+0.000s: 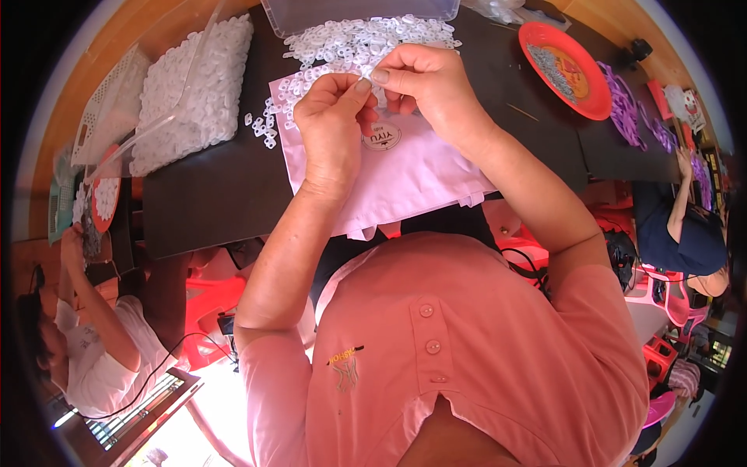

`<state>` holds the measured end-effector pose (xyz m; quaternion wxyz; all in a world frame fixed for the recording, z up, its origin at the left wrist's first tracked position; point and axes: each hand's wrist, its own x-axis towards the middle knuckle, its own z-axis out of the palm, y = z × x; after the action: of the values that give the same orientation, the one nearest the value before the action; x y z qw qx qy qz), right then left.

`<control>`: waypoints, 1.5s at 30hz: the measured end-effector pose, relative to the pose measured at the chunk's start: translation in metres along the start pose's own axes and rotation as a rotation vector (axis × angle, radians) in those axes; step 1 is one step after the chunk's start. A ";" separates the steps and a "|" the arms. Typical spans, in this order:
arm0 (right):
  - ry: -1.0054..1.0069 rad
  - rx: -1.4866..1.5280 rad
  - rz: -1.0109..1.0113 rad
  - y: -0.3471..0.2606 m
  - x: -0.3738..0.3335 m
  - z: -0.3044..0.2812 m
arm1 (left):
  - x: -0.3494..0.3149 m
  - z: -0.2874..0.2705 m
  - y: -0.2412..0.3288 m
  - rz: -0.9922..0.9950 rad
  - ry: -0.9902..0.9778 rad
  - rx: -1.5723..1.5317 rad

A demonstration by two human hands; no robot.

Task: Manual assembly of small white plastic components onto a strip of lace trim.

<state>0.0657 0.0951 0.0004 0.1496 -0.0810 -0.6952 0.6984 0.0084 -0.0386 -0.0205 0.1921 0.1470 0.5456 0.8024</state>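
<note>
Head view: forearms angled inward, left hand and right hand nearly meeting over cloth — both pinching white piece (mostly hidden).

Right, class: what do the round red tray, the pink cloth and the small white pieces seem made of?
Red tray: probably smooth plastic, given its evenly coloured rim.
Pink cloth: matte fabric, since it drapes softly.
White pieces: perhaps moulded plastic, slightly shiny, their holed shapes repeating.

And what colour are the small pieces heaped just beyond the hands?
The small pieces are white, seen best in the head view.
</note>
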 end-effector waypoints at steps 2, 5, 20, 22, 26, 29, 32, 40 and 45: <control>-0.027 0.039 -0.017 0.002 0.000 0.002 | -0.002 -0.001 0.000 0.014 0.008 0.011; -0.039 -0.001 -0.038 0.000 0.000 0.003 | -0.001 -0.002 -0.001 0.036 0.025 0.015; 0.045 -0.058 -0.010 -0.011 0.001 -0.011 | 0.003 -0.001 0.003 -0.013 -0.025 -0.072; 0.024 -0.111 0.000 -0.014 0.002 -0.021 | 0.004 -0.003 0.000 0.000 0.005 -0.014; 0.017 -0.414 -0.042 -0.023 0.000 -0.058 | 0.003 -0.007 0.001 -0.009 0.000 -0.047; 0.192 -1.001 -0.209 -0.003 0.003 -0.107 | 0.001 -0.004 0.004 -0.015 -0.024 -0.037; 0.233 -1.317 -0.330 0.014 0.000 -0.130 | 0.000 -0.003 0.007 -0.028 -0.039 -0.005; 0.073 -1.512 -0.322 0.023 0.000 -0.147 | 0.001 -0.004 0.007 -0.071 -0.054 0.030; -0.042 -1.591 -0.298 0.018 0.001 -0.145 | -0.001 -0.003 0.008 -0.055 -0.057 -0.001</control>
<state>0.1097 0.2329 -0.0199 0.1255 -0.0564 -0.9900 -0.0313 0.0068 -0.0443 -0.0137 0.2297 0.1545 0.5435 0.7924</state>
